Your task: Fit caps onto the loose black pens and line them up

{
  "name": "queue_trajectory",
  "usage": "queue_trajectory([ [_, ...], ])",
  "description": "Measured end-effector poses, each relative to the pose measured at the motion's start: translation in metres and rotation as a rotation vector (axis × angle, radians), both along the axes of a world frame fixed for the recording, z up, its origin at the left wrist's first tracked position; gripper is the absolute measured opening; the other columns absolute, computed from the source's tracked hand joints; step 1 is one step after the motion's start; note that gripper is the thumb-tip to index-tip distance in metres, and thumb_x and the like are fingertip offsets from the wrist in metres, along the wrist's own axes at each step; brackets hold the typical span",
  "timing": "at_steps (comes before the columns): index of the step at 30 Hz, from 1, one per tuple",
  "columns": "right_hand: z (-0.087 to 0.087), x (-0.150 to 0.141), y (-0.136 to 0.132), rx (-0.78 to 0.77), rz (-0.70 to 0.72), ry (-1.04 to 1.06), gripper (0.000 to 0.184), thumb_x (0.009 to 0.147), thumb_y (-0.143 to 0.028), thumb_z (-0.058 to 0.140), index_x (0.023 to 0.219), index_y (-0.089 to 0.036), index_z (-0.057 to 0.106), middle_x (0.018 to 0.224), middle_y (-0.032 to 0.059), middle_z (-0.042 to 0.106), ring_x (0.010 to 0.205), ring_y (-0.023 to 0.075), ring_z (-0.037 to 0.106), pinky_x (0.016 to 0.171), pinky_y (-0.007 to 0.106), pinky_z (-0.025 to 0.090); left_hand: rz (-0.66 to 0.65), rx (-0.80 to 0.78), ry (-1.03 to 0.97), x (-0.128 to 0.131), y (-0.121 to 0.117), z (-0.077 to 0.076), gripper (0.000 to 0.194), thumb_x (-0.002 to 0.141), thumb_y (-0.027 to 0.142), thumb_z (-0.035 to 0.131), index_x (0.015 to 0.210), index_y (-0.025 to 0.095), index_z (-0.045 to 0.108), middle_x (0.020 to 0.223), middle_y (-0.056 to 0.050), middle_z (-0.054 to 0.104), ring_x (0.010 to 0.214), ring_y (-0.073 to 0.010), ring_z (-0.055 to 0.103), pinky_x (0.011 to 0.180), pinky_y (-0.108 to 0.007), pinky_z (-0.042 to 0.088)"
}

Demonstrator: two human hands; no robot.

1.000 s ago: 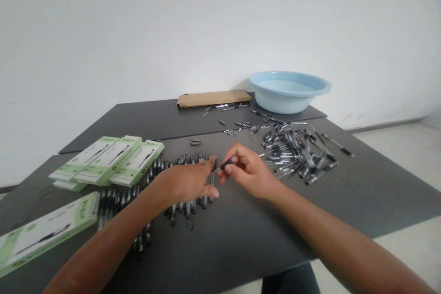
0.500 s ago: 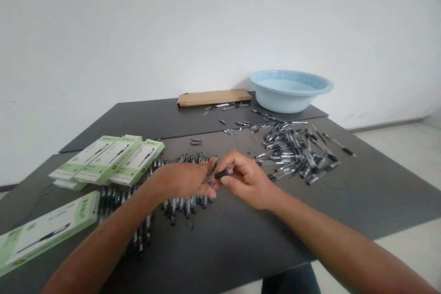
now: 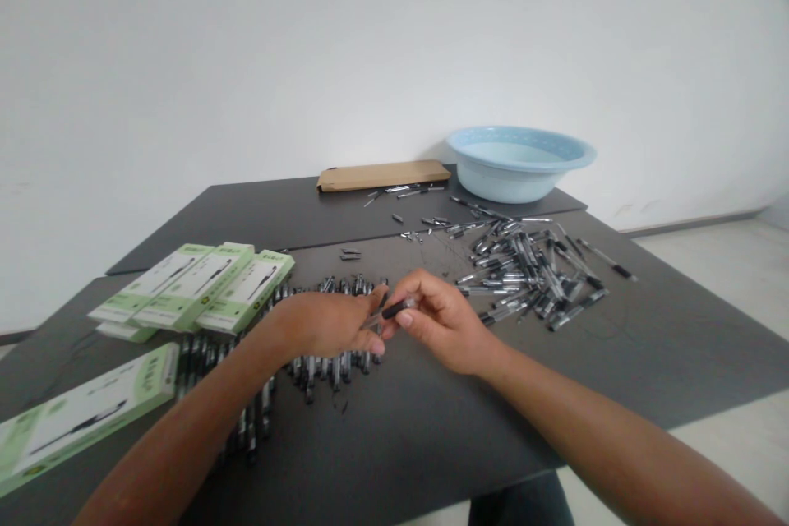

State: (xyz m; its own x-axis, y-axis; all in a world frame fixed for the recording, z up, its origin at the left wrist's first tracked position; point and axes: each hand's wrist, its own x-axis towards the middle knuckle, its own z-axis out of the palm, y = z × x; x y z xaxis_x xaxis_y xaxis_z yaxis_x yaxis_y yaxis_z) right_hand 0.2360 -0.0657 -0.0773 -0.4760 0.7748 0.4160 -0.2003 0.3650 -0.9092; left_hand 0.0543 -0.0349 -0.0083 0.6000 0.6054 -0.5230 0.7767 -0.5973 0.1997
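Between my two hands is a clear-barrelled pen with a black grip. My right hand pinches it near the black grip, thumb on the near side. The clear end runs into my left hand, whose thumb and fingers lie on either side of it; its palm side is hidden. A small dark piece shows at the left fingertips, too little to name. Below and behind my left hand lie rows of capped pens, partly covered by the hand and forearm.
A loose heap of pens lies to the right. Green-and-white pen boxes are stacked at left, with another box nearer. Small pen parts are scattered behind my hands. A brown cardboard box and blue basin stand at the back.
Hardly anything differs. The pen's black grip has shifted very slightly to the left between my fingers; both hands stay in nearly the same place.
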Motion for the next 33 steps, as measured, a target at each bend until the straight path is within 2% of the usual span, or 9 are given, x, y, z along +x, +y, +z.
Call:
queue_trajectory([
  [7,0.001,0.0,0.0,0.084,-0.034,-0.053,0.016,0.088,-0.028,0.054,0.099,-0.018,0.048,0.08,0.003,0.063,0.074,0.0133,0.062,0.07,0.029,0.049,0.025,-0.006,0.017,-0.007,0.002,0.001,0.065,0.085,0.046,0.046,0.138,0.013,0.025,0.105,-0.014,0.067,0.092,-0.0282,0.063,0.073,-0.032,0.048],
  [10,0.003,0.0,-0.001,0.126,-0.043,-0.114,0.015,0.089,-0.023,0.051,0.102,-0.019,0.046,0.084,0.0033,0.062,0.076,0.0134,0.062,0.071,0.029,0.049,0.019,0.001,0.041,-0.009,0.002,0.003,0.066,0.086,0.046,0.044,0.14,0.013,0.023,0.109,-0.015,0.066,0.095,-0.0283,0.062,0.074,-0.032,0.047],
  [13,0.01,0.007,0.002,0.246,-0.014,-0.286,0.028,0.088,-0.017,0.049,0.115,-0.02,0.042,0.094,0.005,0.062,0.082,0.0141,0.062,0.075,0.03,0.048,0.036,0.019,0.117,-0.012,0.003,0.003,0.069,0.088,0.047,0.041,0.142,0.011,0.021,0.116,-0.018,0.063,0.102,-0.0301,0.059,0.077,-0.034,0.047],
  [15,0.015,0.02,0.012,0.345,-0.044,-0.464,0.038,0.086,-0.014,0.05,0.122,-0.02,0.04,0.099,0.0057,0.063,0.087,0.0157,0.061,0.077,0.031,0.047,0.048,0.03,0.144,-0.016,0.004,0.003,0.073,0.088,0.049,0.038,0.145,0.01,0.013,0.127,-0.021,0.055,0.111,-0.0313,0.055,0.083,-0.036,0.044],
  [17,0.018,0.04,0.028,0.374,-0.204,-0.536,0.034,0.087,-0.016,0.047,0.12,-0.02,0.043,0.096,0.0048,0.064,0.083,0.0153,0.061,0.075,0.03,0.046,0.062,0.031,0.144,-0.019,0.005,0.004,0.077,0.089,0.053,0.036,0.147,0.012,0.006,0.135,-0.021,0.047,0.116,-0.0317,0.051,0.089,-0.038,0.041],
  [21,0.013,0.092,0.069,0.245,-0.627,-0.617,0.023,0.086,-0.019,0.043,0.108,-0.019,0.05,0.08,0.0014,0.064,0.059,0.0119,0.057,0.061,0.025,0.043,0.104,0.024,0.153,-0.022,0.006,0.005,0.079,0.088,0.055,0.036,0.147,0.016,0.001,0.135,-0.019,0.048,0.115,-0.0318,0.051,0.09,-0.04,0.04],
  [24,0.007,0.122,0.09,0.188,-0.825,-0.826,0.016,0.082,-0.021,0.047,0.095,-0.018,0.057,0.072,0.0015,0.064,0.062,0.0141,0.056,0.059,0.024,0.039,0.117,0.028,0.164,-0.023,0.007,0.004,0.08,0.088,0.055,0.036,0.147,0.014,0.002,0.135,-0.02,0.047,0.117,-0.0319,0.05,0.091,-0.039,0.04],
  [26,0.004,0.129,0.094,0.185,-0.812,-0.95,0.014,0.081,-0.022,0.048,0.088,-0.017,0.059,0.073,0.0024,0.064,0.066,0.0152,0.057,0.06,0.024,0.038,0.113,0.033,0.153,-0.025,0.009,0.002,0.081,0.087,0.056,0.036,0.147,0.013,0.002,0.137,-0.02,0.045,0.118,-0.0316,0.049,0.092,-0.039,0.04],
  [33,-0.003,0.093,0.079,0.24,-0.429,-1.186,0.013,0.082,-0.024,0.051,0.086,-0.018,0.062,0.08,0.004,0.066,0.071,0.015,0.057,0.061,0.023,0.035,0.1,0.034,0.133,-0.031,0.013,-0.004,0.083,0.087,0.055,0.037,0.147,0.01,0.003,0.14,-0.019,0.041,0.121,-0.0304,0.047,0.095,-0.036,0.038],
])
